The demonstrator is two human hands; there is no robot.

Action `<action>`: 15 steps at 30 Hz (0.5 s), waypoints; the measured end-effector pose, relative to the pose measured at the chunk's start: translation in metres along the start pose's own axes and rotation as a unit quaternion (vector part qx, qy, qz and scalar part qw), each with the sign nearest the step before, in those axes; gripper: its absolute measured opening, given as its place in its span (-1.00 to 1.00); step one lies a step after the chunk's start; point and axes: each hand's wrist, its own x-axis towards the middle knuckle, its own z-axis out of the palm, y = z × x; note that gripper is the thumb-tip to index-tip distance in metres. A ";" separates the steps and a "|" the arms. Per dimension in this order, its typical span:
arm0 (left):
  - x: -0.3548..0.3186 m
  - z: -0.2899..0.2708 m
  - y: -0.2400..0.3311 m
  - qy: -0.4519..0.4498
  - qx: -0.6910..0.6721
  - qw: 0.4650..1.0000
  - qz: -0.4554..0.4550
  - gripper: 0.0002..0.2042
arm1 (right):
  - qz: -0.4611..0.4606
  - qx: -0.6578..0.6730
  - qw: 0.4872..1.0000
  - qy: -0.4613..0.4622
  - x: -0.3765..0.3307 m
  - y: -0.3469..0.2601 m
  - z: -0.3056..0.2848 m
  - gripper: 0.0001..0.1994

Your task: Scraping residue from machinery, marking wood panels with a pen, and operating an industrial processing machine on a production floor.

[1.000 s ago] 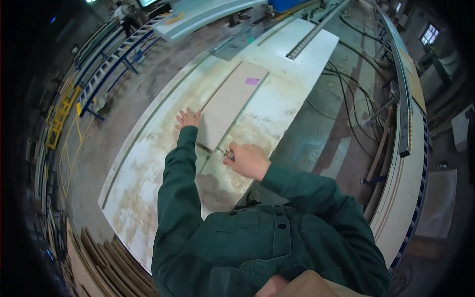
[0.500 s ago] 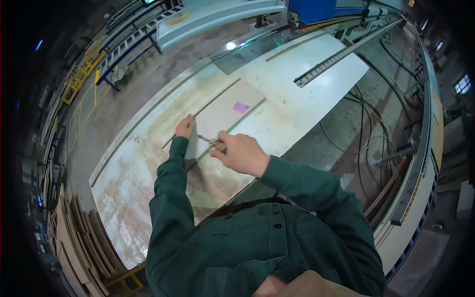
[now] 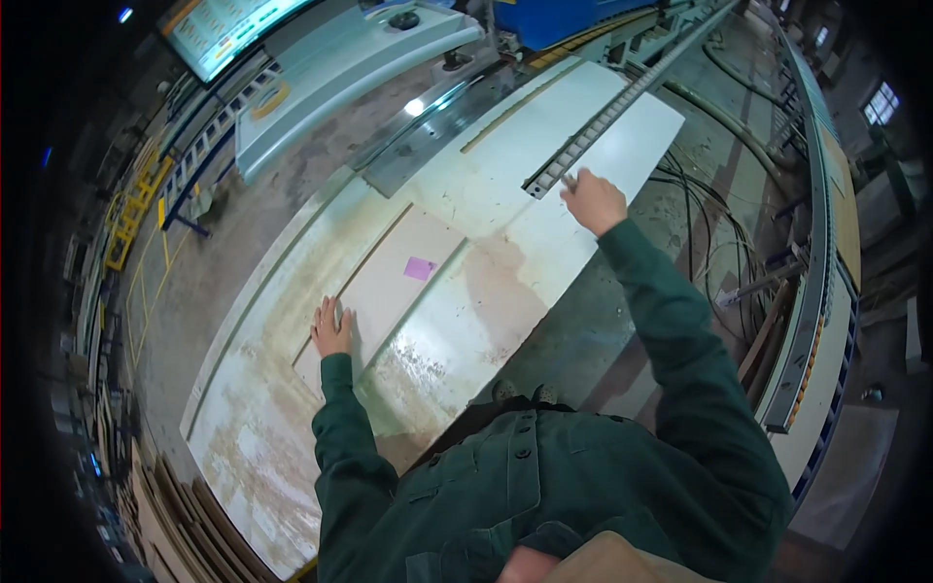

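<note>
A flat pale board (image 3: pixel 398 267) with a brown long edge lies on the large white worktable (image 3: pixel 583 248). A pink square label (image 3: pixel 420 268) sits on its upper face. My left hand (image 3: pixel 332 332) rests at the board's near left end, fingers apart and flat over its edge. Farther right, my right hand (image 3: pixel 595 202) is closed beside the end of a slotted roller strip (image 3: pixel 569 155) set in the tabletop. A short grey tip of a slim metal-shafted tool (image 3: pixel 570 180) shows at its fingers; the rest of the tool is hidden in the grip.
A lit screen (image 3: pixel 228 34) and a pale machine housing (image 3: pixel 360 73) stand beyond the table. Black cables (image 3: pixel 724 228) hang and lie at the right. Several brown boards (image 3: pixel 185 515) lean at the lower left. A long rail (image 3: pixel 812 321) runs along the right side.
My right hand has moved away from the board, out to the right and farther off, with the tool. My left hand stays at the board, its fingers now more spread. The view has shifted.
</note>
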 end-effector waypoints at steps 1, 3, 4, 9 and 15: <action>-0.001 0.001 -0.004 -0.008 -0.002 1.000 0.013 -0.51 | -0.005 -0.014 0.999 -0.045 -0.011 0.018 -0.003 -0.71; 0.000 0.007 -0.017 0.018 -0.064 0.998 -0.004 -0.51 | 0.051 -0.009 0.998 -0.037 -0.023 0.046 -0.008 -0.70; 0.004 0.008 -0.016 0.012 -0.067 0.998 0.004 -0.51 | 0.083 -0.004 0.996 -0.009 -0.028 0.062 -0.009 -0.70; 0.012 0.026 0.029 0.069 -0.034 0.996 0.044 -0.46 | 0.078 0.126 0.988 -0.039 -0.056 0.086 -0.045 -0.66; -0.019 0.076 0.229 -0.066 -0.112 0.922 0.365 -0.40 | 0.208 0.093 0.960 -0.165 -0.033 0.091 -0.077 -0.64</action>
